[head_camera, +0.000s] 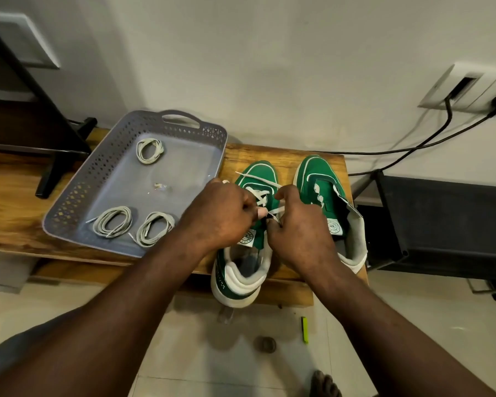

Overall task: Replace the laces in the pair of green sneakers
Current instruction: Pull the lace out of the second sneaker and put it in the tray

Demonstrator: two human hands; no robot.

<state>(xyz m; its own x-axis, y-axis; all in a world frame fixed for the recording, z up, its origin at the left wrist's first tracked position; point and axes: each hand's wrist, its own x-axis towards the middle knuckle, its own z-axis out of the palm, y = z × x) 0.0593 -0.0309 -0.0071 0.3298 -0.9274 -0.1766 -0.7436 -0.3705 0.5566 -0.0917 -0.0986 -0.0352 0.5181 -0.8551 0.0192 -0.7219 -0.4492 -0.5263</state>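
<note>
On the wooden bench [284,156], left hand [221,213] and right hand [298,224] both pinch the white lace [258,179] of one green sneaker [265,170].

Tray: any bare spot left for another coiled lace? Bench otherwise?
Tray floor is bare in its far right part, between the top coil and the two near coils. Bench: bare left of the tray. Crowded right end: right sneaker, plus left hand and right hand on the left sneaker's lace.

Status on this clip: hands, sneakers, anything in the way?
Left hand and right hand both pinch the white lace on the sneaker beside the tray. Lace crossed through lower eyelets, one end loose. Three coiled laces in that tray; nothing blocking.
</note>
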